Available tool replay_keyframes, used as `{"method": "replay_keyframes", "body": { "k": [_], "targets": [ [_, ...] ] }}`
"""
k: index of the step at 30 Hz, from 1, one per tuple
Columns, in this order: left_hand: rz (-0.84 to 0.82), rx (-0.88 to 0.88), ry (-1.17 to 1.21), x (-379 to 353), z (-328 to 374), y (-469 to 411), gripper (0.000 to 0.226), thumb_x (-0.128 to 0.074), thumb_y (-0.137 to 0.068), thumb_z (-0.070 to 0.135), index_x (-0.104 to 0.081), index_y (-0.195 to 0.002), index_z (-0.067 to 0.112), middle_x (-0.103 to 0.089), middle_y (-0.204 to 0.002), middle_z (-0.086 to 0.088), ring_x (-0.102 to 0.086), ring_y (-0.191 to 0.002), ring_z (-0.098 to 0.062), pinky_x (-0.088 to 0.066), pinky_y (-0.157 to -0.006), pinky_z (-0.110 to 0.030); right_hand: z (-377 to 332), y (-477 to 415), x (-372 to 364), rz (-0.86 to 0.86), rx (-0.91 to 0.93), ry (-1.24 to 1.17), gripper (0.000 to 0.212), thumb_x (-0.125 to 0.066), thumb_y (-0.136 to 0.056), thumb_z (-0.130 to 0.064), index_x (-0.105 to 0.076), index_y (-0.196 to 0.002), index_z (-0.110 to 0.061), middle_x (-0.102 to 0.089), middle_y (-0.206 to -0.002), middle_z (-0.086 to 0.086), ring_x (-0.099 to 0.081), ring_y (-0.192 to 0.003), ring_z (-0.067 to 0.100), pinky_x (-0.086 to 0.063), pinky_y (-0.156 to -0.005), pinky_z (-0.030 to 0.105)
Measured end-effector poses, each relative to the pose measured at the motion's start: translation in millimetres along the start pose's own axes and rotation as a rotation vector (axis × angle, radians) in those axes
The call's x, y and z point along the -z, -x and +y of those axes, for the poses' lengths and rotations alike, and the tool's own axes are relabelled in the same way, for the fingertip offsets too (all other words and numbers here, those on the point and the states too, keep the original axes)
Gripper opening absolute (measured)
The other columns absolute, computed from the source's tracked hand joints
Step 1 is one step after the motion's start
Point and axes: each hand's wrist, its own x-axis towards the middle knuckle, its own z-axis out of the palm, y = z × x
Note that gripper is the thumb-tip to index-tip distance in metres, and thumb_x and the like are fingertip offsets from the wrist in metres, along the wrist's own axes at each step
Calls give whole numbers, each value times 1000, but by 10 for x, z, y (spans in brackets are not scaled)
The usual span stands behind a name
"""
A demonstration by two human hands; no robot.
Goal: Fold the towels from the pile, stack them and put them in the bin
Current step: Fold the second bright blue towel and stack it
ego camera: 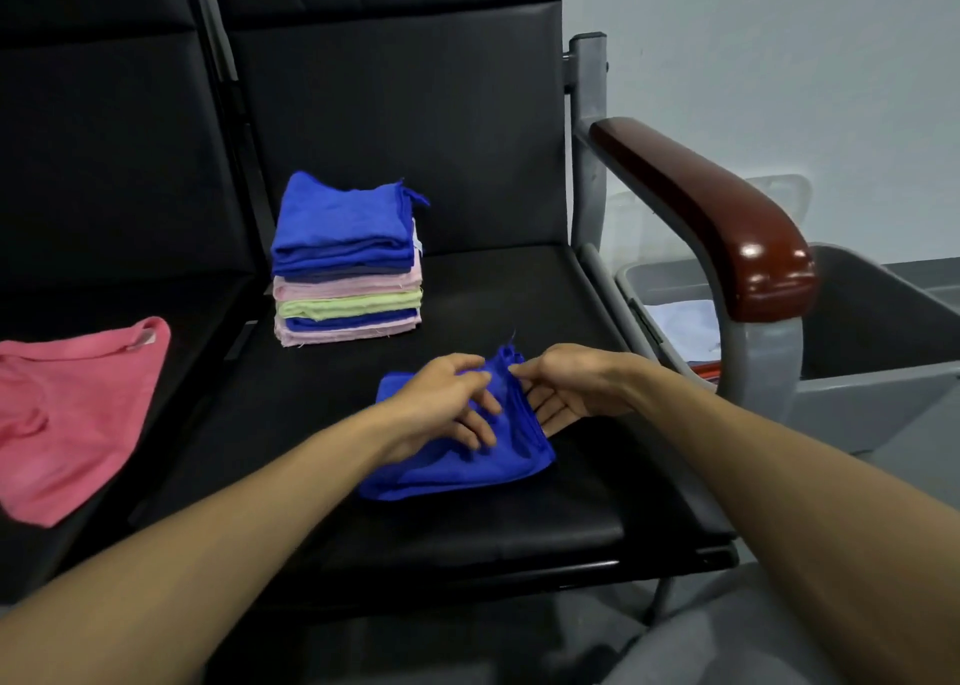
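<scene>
A folded blue towel [467, 468] lies on the black seat [519, 523] in front of me. My left hand [449, 398] rests on top of it with fingers spread. My right hand [563, 385] holds the towel's right edge, palm up, with thumb and fingers pinching the far corner. Behind, a stack of folded towels [348, 263] in blue, pink and green stands on the same seat. An unfolded pink towel [72, 414] lies on the seat to the left. A grey bin [883, 383] stands at the right, beyond the armrest, with some cloth inside.
A brown wooden armrest [717, 216] on a grey metal frame stands between the seat and the bin. Black seat backs rise behind the stack. A pale wall is at the right rear.
</scene>
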Motion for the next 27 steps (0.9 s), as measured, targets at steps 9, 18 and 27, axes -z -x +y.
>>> {"method": "replay_keyframes", "body": {
  "k": [9,18,27],
  "targets": [
    [15,-176,-556,841,-341,246,25,-51,-93,3,-68,-90,21,-69,-77,-5,-64,-63,-13,-49,-61,-17,-168,-45,-462,409,-28,797,49,-42,-97,-54,-52,-109,-8,-56,-111,10,-62,-92,27,-53,-69,32],
    [187,-128,-278,1120,-290,270,23,-44,-95,5,-66,-95,15,-67,-76,-3,-62,-60,-12,-46,-56,-20,-577,-113,-666,489,141,776,33,-45,-100,-28,-50,-120,-3,-57,-125,18,-56,-110,31,-39,-76,30],
    [222,131,551,1205,-212,482,27,-49,-96,37,-63,-92,15,-63,-85,-10,-60,-63,-21,-50,-58,-30,-1111,239,-1104,129,422,-610,22,-46,-102,-24,-56,-87,-11,-62,-48,-3,-56,-36,6,-36,-32,13]
  ]
}}
